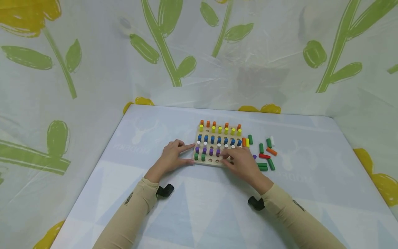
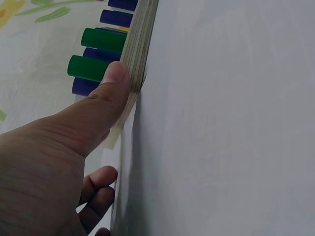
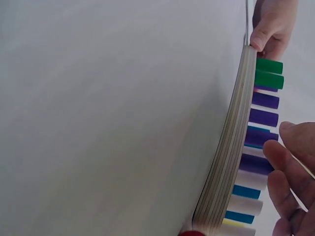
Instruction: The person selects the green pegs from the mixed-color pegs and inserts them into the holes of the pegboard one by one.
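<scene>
In the head view a wooden pegboard [image 1: 209, 164] holds rows of orange, yellow, blue, white, purple and green pegs. My left hand [image 1: 171, 155] touches its left side, index finger stretched to the edge, thumb by the front corner. The left wrist view shows that thumb against the board's layered edge, beside a green peg [image 2: 91, 68]. Over the front rows is my right hand [image 1: 240, 162], its thumb and index fingertips spread slightly apart. In the right wrist view the fingertips are right at the top of a purple peg [image 3: 255, 163], which stands in the board.
Loose green pegs [image 1: 261, 148], a red peg [image 1: 264, 156], an orange peg [image 1: 272, 151] and a white peg [image 1: 272, 140] lie right of the board. Patterned cloth [image 1: 186, 214] covers the table. A flower-printed curtain [image 1: 264, 69] hangs behind it.
</scene>
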A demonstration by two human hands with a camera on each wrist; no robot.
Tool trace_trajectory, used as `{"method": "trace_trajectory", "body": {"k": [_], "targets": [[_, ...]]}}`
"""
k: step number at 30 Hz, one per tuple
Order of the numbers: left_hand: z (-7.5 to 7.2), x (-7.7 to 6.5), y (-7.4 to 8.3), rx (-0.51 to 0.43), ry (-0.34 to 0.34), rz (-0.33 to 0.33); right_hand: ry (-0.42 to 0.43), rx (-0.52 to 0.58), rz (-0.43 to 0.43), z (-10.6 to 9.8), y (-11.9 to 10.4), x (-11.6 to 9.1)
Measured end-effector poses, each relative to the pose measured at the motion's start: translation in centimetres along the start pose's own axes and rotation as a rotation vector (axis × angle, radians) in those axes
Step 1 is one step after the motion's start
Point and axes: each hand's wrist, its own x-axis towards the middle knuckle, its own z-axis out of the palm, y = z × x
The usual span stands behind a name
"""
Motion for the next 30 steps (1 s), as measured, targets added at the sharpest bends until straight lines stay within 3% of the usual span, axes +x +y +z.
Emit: {"method": "trace_trajectory", "body": {"k": [9,30], "targets": [[0.1,0.0,0.0,0.003,0.009,0.010,0.019,0.044,0.018,-0.6,0.7,-0.7],[0.1,0.1,0.0,0.000,0.013,0.021,0.032,0.004,0.067,-1.1,2.3,-1.7]]}}
